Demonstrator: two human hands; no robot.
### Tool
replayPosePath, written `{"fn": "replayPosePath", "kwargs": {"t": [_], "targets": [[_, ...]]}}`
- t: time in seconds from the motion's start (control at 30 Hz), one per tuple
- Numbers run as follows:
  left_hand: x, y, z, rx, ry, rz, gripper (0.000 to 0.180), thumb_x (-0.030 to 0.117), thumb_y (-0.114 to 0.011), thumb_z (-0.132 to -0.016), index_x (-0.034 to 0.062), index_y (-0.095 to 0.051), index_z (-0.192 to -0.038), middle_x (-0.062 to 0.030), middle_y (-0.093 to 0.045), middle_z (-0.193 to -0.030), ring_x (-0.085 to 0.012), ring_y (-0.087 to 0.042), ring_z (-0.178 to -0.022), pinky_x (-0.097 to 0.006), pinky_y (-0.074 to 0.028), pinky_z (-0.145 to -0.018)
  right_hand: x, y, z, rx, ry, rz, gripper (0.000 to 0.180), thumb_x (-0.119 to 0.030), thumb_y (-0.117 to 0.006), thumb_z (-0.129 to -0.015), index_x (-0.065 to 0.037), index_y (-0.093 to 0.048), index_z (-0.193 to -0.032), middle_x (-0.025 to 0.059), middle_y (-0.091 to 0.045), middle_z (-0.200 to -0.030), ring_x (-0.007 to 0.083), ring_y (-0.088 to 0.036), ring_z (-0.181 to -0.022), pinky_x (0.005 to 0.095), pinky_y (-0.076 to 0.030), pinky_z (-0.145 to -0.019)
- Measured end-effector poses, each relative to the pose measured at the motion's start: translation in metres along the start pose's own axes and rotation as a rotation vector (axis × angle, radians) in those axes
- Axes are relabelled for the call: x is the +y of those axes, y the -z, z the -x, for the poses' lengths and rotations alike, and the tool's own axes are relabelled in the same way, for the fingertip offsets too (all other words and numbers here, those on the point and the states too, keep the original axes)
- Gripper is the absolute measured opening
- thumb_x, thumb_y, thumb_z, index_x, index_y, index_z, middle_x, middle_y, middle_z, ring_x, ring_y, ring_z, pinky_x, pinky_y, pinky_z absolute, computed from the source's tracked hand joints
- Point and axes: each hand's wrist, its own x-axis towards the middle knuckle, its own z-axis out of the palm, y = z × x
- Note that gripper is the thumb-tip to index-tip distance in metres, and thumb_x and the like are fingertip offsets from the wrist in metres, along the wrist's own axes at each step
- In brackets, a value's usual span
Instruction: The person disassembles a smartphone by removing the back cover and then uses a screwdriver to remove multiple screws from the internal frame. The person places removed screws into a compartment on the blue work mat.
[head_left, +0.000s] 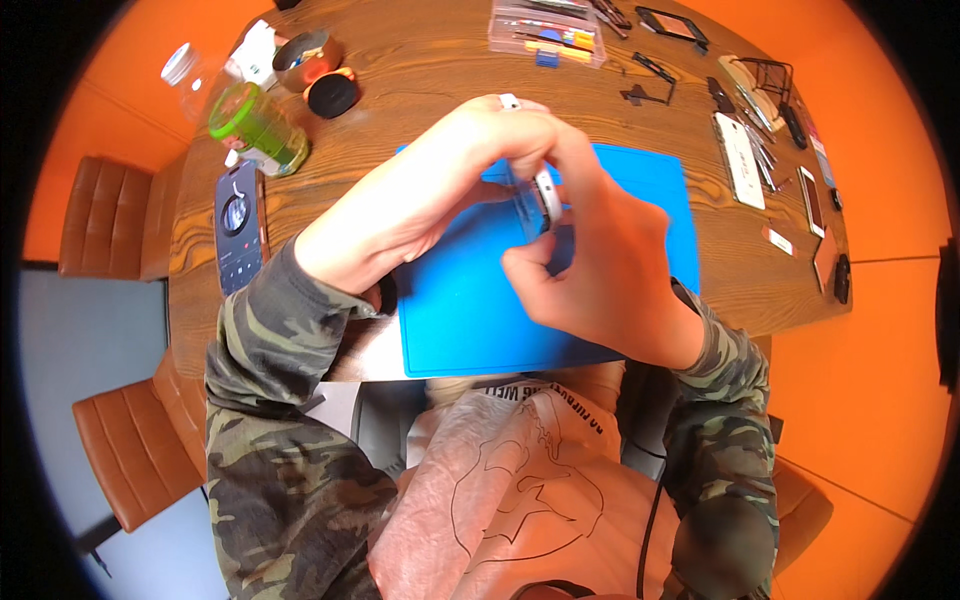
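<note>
Both my hands are raised over a blue work mat (470,300) around a thin smartphone (547,197) with a white edge. It is tilted up nearly on its side, so its faces hardly show. My left hand (490,140) arches over its far end, fingers closed on it and partly out of sight behind it. From the right, my right hand (620,260) grips the same phone, thumb near its lower corner and fingers curled over its side. The fingertips of both hands are partly hidden.
On the left lie a phone with a lit screen (238,225), a green-lidded jar (258,130) and a clear bottle (188,80). A tool box (550,35) stands at the far side. A white phone (738,160) and several small tools are on the right.
</note>
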Motion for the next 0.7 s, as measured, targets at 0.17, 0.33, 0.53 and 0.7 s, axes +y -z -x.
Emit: {"fn": "replayPosePath", "kwargs": {"t": [0.17, 0.33, 0.53, 0.7], "targets": [[0.001, -0.015, 0.001, 0.113, -0.002, 0.019, 0.028, 0.015, -0.049, -0.084, -0.0018, -0.051, -0.107, -0.0060, -0.050, -0.107, -0.0134, -0.051, -0.095, -0.028, -0.039, -0.092, 0.005, 0.007, 0.001, -0.096, 0.034, -0.011, 0.064, -0.003, -0.062, -0.062, -0.004, -0.047, -0.124, 0.0085, -0.061, -0.087, 0.0231, -0.061, -0.060, 0.0293, -0.048, -0.052], [-0.007, -0.015, 0.012, 0.039, 0.005, -0.040, 0.055, 0.012, -0.045, -0.080, 0.0012, -0.039, -0.133, -0.0055, -0.053, -0.103, -0.0121, -0.052, -0.090, -0.027, -0.041, -0.087, 0.002, 0.013, 0.004, -0.081, 0.236, 0.102, 0.064, -0.014, -0.064, -0.065, 0.009, -0.045, -0.122, 0.0234, -0.058, -0.105, 0.0274, -0.064, -0.070, 0.0325, -0.052, -0.051], [-0.011, 0.001, 0.037, 0.133, -0.007, -0.147, 0.061, 0.026, -0.044, -0.081, -0.0038, -0.038, -0.134, -0.0153, -0.041, -0.138, -0.0237, -0.042, -0.125, -0.035, -0.031, -0.106, -0.007, 0.009, -0.008, -0.140, 0.335, 0.039, 0.039, -0.005, -0.060, -0.063, 0.011, -0.054, -0.098, 0.0228, -0.061, -0.087, 0.0303, -0.063, -0.065, 0.0369, -0.052, -0.054], [-0.031, 0.021, 0.054, 0.086, -0.114, -0.113, 0.081, 0.053, -0.054, -0.081, -0.0031, -0.034, -0.136, -0.0193, -0.035, -0.142, -0.0271, -0.038, -0.130, -0.038, -0.029, -0.108, -0.013, -0.011, -0.016, -0.286, 0.502, 0.032, 0.021, -0.003, -0.059, -0.058, 0.007, -0.060, -0.076, 0.0200, -0.062, -0.072, 0.0294, -0.062, -0.068, 0.0369, -0.050, -0.058]]}}
